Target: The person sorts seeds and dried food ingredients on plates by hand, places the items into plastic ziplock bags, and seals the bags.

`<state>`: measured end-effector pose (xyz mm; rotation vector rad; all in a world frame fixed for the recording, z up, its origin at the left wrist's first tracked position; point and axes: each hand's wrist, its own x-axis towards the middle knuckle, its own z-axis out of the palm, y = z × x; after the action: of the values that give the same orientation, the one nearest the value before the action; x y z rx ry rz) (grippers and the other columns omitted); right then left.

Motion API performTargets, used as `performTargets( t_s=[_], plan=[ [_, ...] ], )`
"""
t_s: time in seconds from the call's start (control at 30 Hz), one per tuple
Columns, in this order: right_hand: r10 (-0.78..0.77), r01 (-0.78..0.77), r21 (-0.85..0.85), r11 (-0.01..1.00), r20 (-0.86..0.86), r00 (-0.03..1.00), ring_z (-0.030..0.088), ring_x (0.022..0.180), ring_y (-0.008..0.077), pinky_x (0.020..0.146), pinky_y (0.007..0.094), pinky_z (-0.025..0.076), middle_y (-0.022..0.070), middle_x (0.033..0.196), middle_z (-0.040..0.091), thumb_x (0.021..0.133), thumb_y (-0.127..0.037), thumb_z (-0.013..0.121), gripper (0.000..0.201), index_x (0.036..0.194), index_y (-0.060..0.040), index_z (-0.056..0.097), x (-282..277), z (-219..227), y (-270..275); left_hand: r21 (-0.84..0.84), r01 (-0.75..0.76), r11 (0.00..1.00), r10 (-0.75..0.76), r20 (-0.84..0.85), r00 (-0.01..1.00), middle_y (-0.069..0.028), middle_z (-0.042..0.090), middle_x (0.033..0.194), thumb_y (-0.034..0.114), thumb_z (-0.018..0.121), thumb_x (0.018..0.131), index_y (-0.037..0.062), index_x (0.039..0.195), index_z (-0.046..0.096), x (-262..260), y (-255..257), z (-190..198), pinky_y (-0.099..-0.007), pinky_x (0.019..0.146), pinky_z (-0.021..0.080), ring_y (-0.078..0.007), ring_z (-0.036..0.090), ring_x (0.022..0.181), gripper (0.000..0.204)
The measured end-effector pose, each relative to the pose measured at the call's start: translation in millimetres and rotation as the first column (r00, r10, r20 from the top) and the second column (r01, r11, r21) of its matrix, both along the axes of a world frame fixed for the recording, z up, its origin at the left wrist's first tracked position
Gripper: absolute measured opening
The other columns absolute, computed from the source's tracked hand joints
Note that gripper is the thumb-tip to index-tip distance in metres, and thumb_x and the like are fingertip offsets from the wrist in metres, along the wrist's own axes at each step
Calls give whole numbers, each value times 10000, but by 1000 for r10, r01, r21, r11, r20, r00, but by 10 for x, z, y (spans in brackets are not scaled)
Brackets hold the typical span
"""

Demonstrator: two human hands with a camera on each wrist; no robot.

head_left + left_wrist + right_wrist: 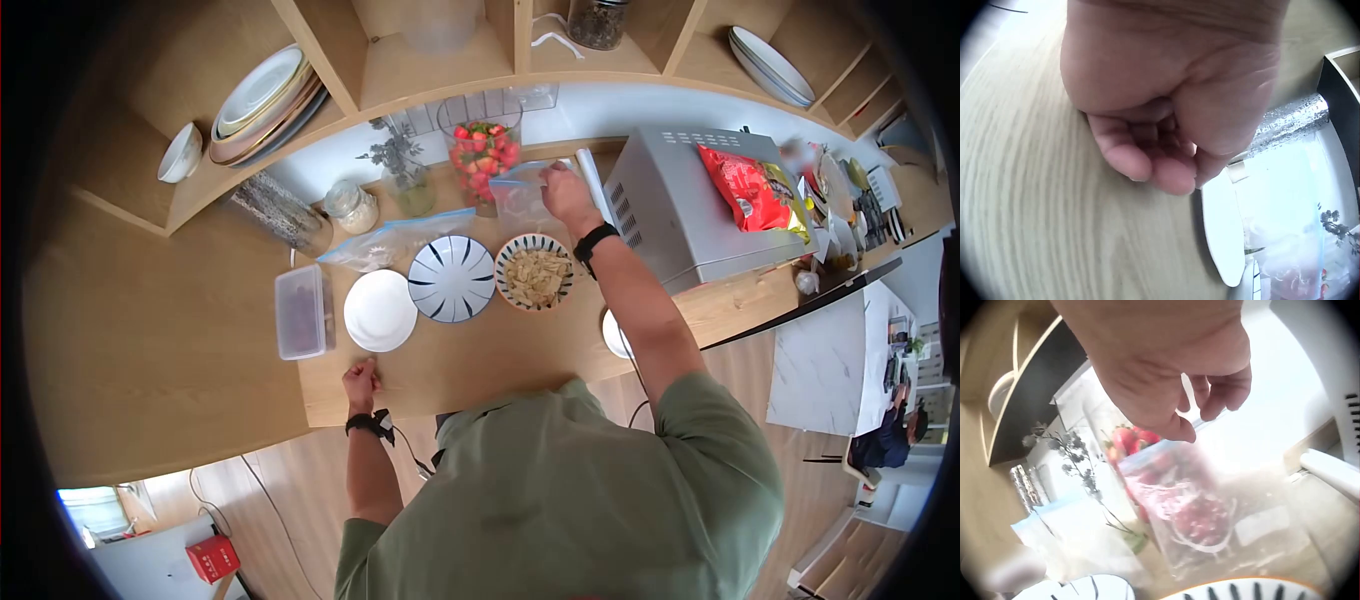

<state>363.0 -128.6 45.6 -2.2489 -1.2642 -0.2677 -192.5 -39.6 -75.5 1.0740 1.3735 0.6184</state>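
Observation:
My right hand (570,198) is at the back of the counter, pinching the top edge of a clear zip bag (1191,512) with a blue seal strip. The bag hangs upright in front of a tall glass jar of strawberries (484,150). Just below it stands a striped bowl of pale dry slices (536,275), its rim showing at the bottom of the right wrist view. My left hand (361,384) rests loosely curled on the counter with nothing in it, close to a round white plate (381,311).
A blue-striped plate (451,279) sits left of the bowl, with another zip bag (395,243) behind it. At far left lies a lidded plastic container (301,312). A microwave (690,200) stands at right, a red snack bag (745,190) on top. Shelves (440,85) overhang the back.

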Motion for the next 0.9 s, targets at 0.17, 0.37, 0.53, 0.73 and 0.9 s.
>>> performTargets(
  t_s=[0.17,0.37,0.53,0.73,0.9],
  plan=[
    [-19,12,167,986,39,999,666,766,326,678,426,545,104,858,669,828,-102,612,112,872,-95,715,-41,434,-277,185,29,982,-22,-41,999,25,529,558,152,699,879,65,697,598,308,-60,352,-204,430,349,-46,446,455,225],
    [115,-80,397,914,-64,991,652,678,298,583,369,522,93,823,661,809,-63,664,82,878,-86,702,-815,1116,-966,359,299,884,-301,-50,952,11,569,658,77,717,847,36,801,618,765,-348,840,-212,490,409,-57,499,534,117],
    [336,-275,291,916,-187,923,642,661,291,574,376,517,87,794,639,780,-39,640,69,826,-76,676,-1606,1216,-1232,608,612,505,-610,-251,752,-74,590,930,-19,737,769,36,878,618,1302,-699,1902,-241,570,468,-118,562,641,170],
    [509,-537,-70,841,-236,828,640,689,298,595,385,514,81,771,631,764,-54,652,80,836,-74,680,-2025,1152,-1316,810,576,112,-677,-362,641,-110,544,1090,-30,730,735,44,968,631,1478,-866,2204,-312,625,520,-213,614,732,264],
    [526,-578,-208,789,-255,811,638,723,309,630,411,509,93,772,625,775,-102,648,37,782,-75,673,-2029,675,-1297,561,814,152,-705,-516,487,-160,590,1101,39,666,785,55,994,635,1652,-874,1885,-419,676,527,-347,636,805,212]
  ],
)
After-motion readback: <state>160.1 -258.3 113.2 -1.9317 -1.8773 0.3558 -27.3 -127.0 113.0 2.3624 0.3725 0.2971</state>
